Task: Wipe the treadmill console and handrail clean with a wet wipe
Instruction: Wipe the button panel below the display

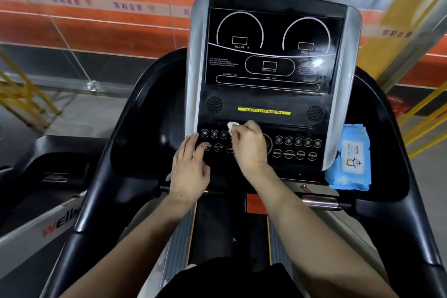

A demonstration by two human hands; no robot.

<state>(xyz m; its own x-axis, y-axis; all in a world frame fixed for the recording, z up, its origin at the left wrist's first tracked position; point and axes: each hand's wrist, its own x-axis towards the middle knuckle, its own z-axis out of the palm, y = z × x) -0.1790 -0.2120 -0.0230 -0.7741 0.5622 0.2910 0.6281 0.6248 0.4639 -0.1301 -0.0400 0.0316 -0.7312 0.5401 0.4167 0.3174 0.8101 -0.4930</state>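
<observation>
Wet wipe [231,126]: small white crumpled wad, pinched in your right hand [249,147] and pressed on the console [266,101] just above the left button row. Left hand [191,167] empty, fingers spread flat on the buttons. Blue wipe pack [350,157] sits right of console.

One head-worn wide-angle view — close above the treadmill console [266,80], angled forward and down.

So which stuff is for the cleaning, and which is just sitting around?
For the cleaning:
wet wipe in the right hand
treadmill console
handrail
left hand resting on the buttons

Just sitting around:
blue wipes pack
yellow railings
</observation>
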